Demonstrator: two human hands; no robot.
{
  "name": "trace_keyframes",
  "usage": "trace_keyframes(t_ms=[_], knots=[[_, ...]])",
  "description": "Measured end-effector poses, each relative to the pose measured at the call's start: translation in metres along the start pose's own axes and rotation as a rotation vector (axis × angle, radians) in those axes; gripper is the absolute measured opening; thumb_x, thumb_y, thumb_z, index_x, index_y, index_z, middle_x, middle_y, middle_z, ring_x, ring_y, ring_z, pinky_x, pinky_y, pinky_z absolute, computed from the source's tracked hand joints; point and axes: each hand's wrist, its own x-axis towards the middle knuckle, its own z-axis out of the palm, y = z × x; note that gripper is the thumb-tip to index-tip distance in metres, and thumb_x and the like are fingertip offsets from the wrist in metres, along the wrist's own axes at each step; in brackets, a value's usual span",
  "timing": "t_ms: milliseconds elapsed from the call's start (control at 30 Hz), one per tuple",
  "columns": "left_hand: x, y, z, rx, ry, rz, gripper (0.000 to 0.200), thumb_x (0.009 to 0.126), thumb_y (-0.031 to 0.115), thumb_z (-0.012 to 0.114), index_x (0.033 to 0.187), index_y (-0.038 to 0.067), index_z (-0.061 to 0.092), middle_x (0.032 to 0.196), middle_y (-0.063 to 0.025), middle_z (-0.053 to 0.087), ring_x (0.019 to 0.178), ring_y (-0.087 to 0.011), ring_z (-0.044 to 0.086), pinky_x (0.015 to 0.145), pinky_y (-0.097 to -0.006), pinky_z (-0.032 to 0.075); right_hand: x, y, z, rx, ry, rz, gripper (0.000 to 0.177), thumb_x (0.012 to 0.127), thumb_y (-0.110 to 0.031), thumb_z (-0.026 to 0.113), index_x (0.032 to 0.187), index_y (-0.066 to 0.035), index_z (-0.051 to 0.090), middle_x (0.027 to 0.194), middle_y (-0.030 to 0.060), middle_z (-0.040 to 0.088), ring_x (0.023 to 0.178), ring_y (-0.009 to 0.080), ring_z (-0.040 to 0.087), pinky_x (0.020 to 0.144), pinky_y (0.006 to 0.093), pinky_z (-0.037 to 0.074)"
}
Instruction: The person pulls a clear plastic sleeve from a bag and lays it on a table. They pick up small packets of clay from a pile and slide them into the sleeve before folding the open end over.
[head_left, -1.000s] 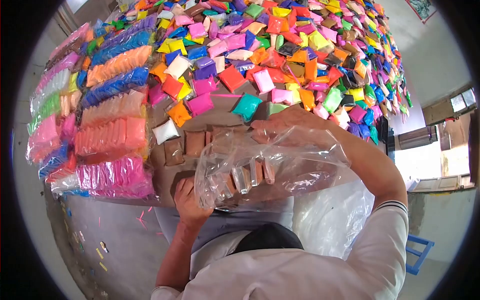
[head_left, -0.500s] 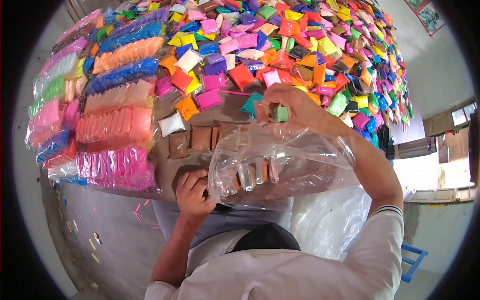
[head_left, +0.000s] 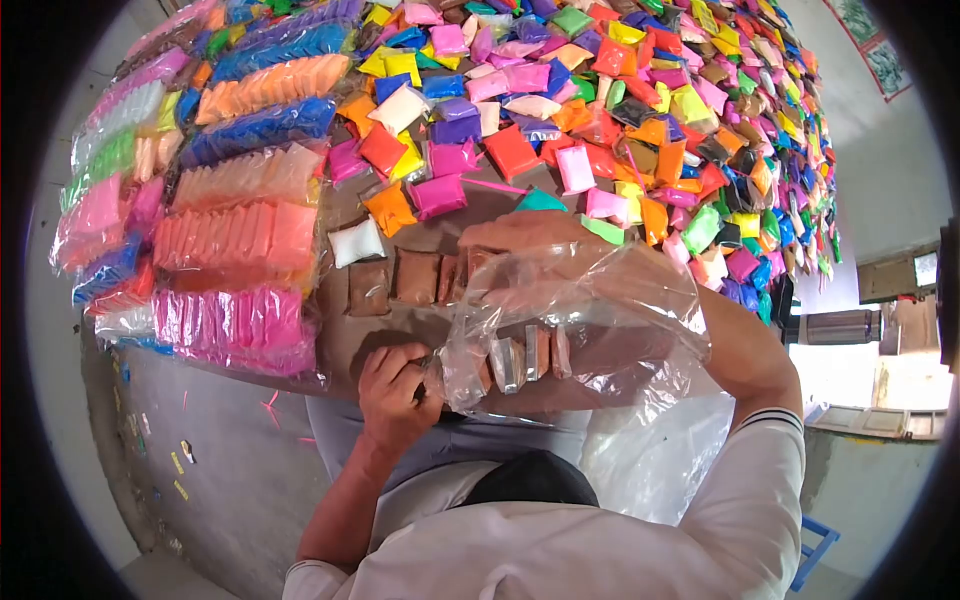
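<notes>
My left hand [head_left: 398,395] is closed on the gathered edge of a clear plastic bag [head_left: 640,320], near the table's front edge. Inside the bag several brown packets [head_left: 510,362] stand in a row. Beyond it, my right hand [head_left: 545,240] reaches over the table, its lower part seen through the bag's film. Its fingers and thumb close around a small brown packet [head_left: 478,262] at the right end of a row. The fingertips are partly hidden. To their left lie more brown packets [head_left: 416,277] and a white packet [head_left: 355,243].
A large heap of small coloured packets [head_left: 620,110] covers the table's far side. At left, filled clear bags, such as pink [head_left: 235,325] and salmon ones [head_left: 235,235], lie in rows. Clear plastic sheeting [head_left: 640,470] hangs by my right side. A blue stool [head_left: 815,550] stands at lower right.
My right hand has moved left and down from beside a green packet, now lying uncovered, to the brown packets. My left hand still holds the bag. The view has shifted slightly.
</notes>
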Motion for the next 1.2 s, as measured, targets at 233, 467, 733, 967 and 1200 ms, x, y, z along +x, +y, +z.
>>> trace_keyframes(t_ms=[233, 467, 733, 967, 1200], knots=[[-0.001, -0.002, 0.002, 0.009, -0.024, -0.031, 0.013, 0.068, 0.001, 0.069, 0.072, 0.003, 0.056, 0.093, -0.0101, 0.066, 0.079, -0.0294, 0.062, 0.071, -0.0392, 0.049, 0.016, 0.000, 0.013, -0.315, -0.139, -0.169, 0.054, 0.075, -0.033, 0.075, 0.125, -0.016, 0.062, 0.122, 0.0123, 0.056, 0.116, 0.0299, 0.053, 0.100, 0.0444, 0.045], [0.001, 0.000, 0.000, 0.004, -0.031, -0.038, 0.011, 0.068, 0.002, 0.068, 0.072, 0.002, 0.058, 0.093, -0.0104, 0.067, 0.080, -0.0296, 0.062, 0.072, -0.0392, 0.049, 0.018, 0.018, 0.027, -0.294, -0.264, -0.074, 0.056, 0.079, -0.034, 0.072, 0.129, -0.011, 0.059, 0.136, 0.0166, 0.053, 0.122, 0.0344, 0.052, 0.104, 0.0445, 0.043], [-0.003, -0.002, 0.002, -0.003, -0.005, -0.021, 0.010, 0.065, -0.001, 0.067, 0.071, 0.002, 0.059, 0.094, -0.0111, 0.067, 0.082, -0.0304, 0.063, 0.074, -0.0404, 0.050, -0.013, 0.029, -0.037, 0.115, 0.277, 0.364, 0.038, 0.083, -0.028, 0.076, 0.112, -0.006, 0.065, 0.094, 0.0028, 0.065, 0.085, 0.0146, 0.059, 0.077, 0.0316, 0.047], [-0.006, -0.003, 0.005, -0.031, 0.039, 0.026, 0.011, 0.065, -0.002, 0.065, 0.071, 0.001, 0.058, 0.097, -0.0115, 0.067, 0.083, -0.0321, 0.062, 0.075, -0.0418, 0.049, -0.128, -0.046, -0.117, 0.686, 0.928, 0.217, 0.045, 0.090, -0.035, 0.061, 0.126, -0.008, 0.059, 0.113, 0.0035, 0.064, 0.097, 0.0139, 0.058, 0.076, 0.0275, 0.046], [-0.006, -0.002, 0.002, 0.019, 0.001, 0.048, 0.010, 0.070, 0.003, 0.067, 0.075, 0.001, 0.059, 0.099, -0.0105, 0.067, 0.086, -0.0320, 0.061, 0.076, -0.0418, 0.049, -0.149, -0.156, -0.071, 0.517, 0.220, 0.544, 0.051, 0.080, -0.028, 0.077, 0.121, -0.001, 0.065, 0.089, 0.0041, 0.062, 0.080, 0.0123, 0.053, 0.071, 0.0310, 0.045]])
